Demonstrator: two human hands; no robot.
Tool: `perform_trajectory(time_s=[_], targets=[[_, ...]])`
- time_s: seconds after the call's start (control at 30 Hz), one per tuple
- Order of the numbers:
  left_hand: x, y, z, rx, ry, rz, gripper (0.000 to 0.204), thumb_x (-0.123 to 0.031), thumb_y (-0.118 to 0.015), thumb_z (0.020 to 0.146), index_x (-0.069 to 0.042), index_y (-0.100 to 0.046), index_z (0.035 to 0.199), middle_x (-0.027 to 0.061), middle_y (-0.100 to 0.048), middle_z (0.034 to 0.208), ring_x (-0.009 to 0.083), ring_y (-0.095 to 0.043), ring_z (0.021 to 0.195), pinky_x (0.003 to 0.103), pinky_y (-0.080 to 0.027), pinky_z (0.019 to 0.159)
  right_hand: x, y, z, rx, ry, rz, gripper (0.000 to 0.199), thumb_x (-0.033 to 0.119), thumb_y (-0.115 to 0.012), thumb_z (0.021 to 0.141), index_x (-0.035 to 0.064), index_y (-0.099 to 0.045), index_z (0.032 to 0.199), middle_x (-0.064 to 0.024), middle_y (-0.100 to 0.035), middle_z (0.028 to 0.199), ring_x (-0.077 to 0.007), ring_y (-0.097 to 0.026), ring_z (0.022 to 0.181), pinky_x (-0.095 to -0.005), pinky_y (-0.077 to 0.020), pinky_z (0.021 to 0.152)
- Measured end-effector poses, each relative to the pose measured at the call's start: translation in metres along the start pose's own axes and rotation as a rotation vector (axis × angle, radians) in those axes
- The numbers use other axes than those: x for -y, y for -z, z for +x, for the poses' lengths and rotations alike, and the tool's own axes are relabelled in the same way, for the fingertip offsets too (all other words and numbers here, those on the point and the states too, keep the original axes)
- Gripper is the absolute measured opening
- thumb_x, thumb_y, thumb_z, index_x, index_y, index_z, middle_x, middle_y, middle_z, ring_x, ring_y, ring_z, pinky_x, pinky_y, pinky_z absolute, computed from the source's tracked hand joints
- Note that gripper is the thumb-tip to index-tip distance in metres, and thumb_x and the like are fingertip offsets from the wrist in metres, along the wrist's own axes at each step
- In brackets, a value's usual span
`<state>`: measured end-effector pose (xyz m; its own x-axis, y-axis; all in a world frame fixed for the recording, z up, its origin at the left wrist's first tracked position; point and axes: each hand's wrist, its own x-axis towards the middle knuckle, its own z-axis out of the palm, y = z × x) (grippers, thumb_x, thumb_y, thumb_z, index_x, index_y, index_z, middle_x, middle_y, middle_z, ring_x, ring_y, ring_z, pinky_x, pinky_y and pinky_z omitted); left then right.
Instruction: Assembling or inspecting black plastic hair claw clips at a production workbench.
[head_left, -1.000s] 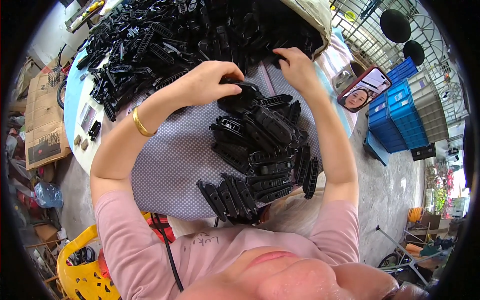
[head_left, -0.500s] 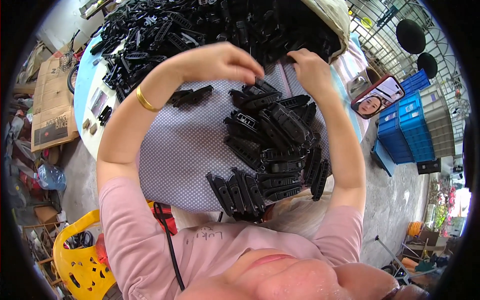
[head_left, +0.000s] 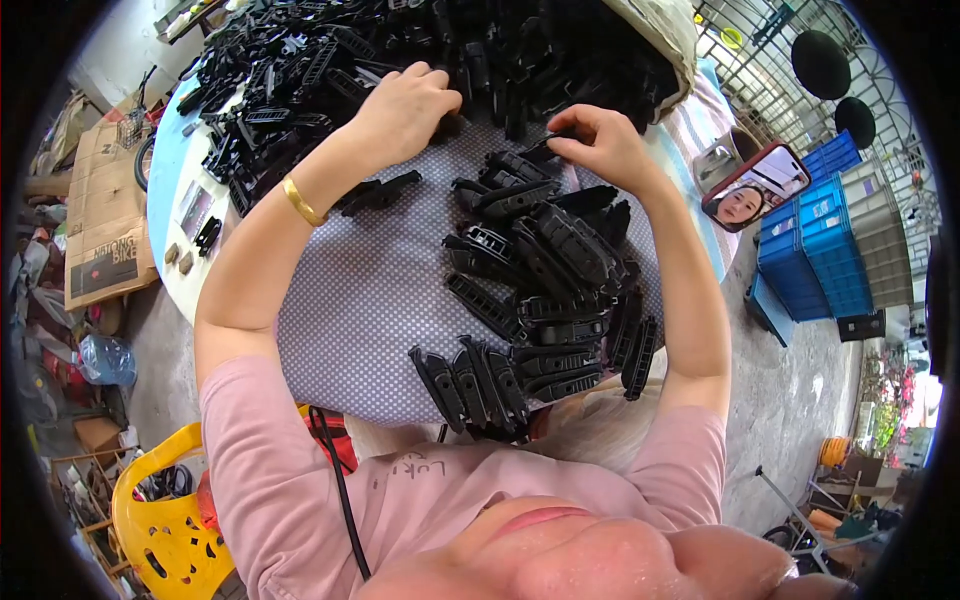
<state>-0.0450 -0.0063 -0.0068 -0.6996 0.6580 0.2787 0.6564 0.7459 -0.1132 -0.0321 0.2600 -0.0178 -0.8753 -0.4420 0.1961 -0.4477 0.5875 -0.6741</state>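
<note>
My left hand (head_left: 405, 112) is at the near edge of a big heap of black plastic parts (head_left: 300, 85), its fingers curled down; what they hold, if anything, is hidden among the dark pieces. Thumb and fingers of my right hand (head_left: 610, 150) are pinched on a black plastic part at the far end of a nearer group. That group of long, slotted black plastic parts (head_left: 570, 250) lies on the dotted cloth between my arms. At its near end, several parts stand side by side in a row (head_left: 470, 385). A few more parts (head_left: 380, 192) lie apart below my left wrist.
A pale sack (head_left: 675, 50) opens at the far right of the heap. Beside my right forearm a phone (head_left: 757, 188) is propped near a metal container. Blue crates (head_left: 820, 235) stand on the floor to the right, a yellow chair (head_left: 170, 510) at the lower left.
My left hand has moved left and away from my right hand, to the heap's edge. My right hand has shifted slightly left and nearer, and its fingers have closed on a part.
</note>
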Motion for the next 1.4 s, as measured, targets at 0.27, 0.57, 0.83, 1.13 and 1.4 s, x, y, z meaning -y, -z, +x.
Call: perform_trajectory(time_s=[0.27,0.57,0.83,1.13,1.4], targets=[[0.018,-0.002,0.0,-0.04,-0.053,-0.364,0.023,-0.005,-0.057,0.079,0.001,-0.059,0.101,0.012,-0.056,0.109,0.0286,-0.056,0.095,0.034,-0.046,0.083,-0.003,0.001,-0.001,0.046,0.083,-0.002,0.031,0.016,-0.071,0.069,0.0003,-0.061,0.093,-0.0124,-0.064,0.085,-0.021,-0.062,0.079,-0.0297,-0.0486,0.072],[0.008,-0.009,0.007,-0.13,0.047,0.151,0.016,-0.002,-0.056,0.072,-0.004,-0.061,0.087,0.0092,-0.052,0.096,0.0256,-0.057,0.087,0.034,-0.05,0.071,0.002,0.002,-0.004,0.096,0.078,-0.018,0.031,0.017,-0.069,0.072,0.0013,-0.062,0.097,-0.0099,-0.065,0.088,-0.0166,-0.061,0.079,-0.0271,-0.0476,0.072],[0.032,0.009,0.008,-0.382,0.215,-0.64,0.017,-0.014,-0.055,0.087,-0.001,-0.056,0.097,0.0071,-0.063,0.09,0.0147,-0.061,0.08,0.025,-0.048,0.075,0.011,-0.001,-0.003,0.026,0.083,-0.008,0.025,0.011,-0.069,0.074,-0.0007,-0.06,0.093,-0.0033,-0.061,0.081,-0.0087,-0.057,0.075,-0.0228,-0.0458,0.069],[-0.013,0.018,0.008,-0.074,0.466,-1.654,0.026,-0.022,-0.046,0.094,-0.003,-0.05,0.113,0.0074,-0.061,0.096,0.0163,-0.061,0.089,0.027,-0.051,0.077,0.033,-0.012,-0.005,-0.11,0.145,0.45,0.021,0.002,-0.061,0.082,-0.0007,-0.054,0.101,-0.004,-0.06,0.086,-0.0112,-0.06,0.077,-0.0234,-0.0493,0.071],[-0.038,0.01,0.006,-0.158,0.304,-1.583,0.03,-0.005,-0.056,0.086,-0.004,-0.056,0.116,0.0032,-0.061,0.097,0.0081,-0.057,0.087,0.02,-0.048,0.078,0.049,-0.017,-0.009,-0.05,-0.011,0.762,0.029,0.011,-0.057,0.087,-0.0036,-0.053,0.111,-0.0098,-0.062,0.09,-0.0151,-0.063,0.073,-0.0254,-0.052,0.066]])
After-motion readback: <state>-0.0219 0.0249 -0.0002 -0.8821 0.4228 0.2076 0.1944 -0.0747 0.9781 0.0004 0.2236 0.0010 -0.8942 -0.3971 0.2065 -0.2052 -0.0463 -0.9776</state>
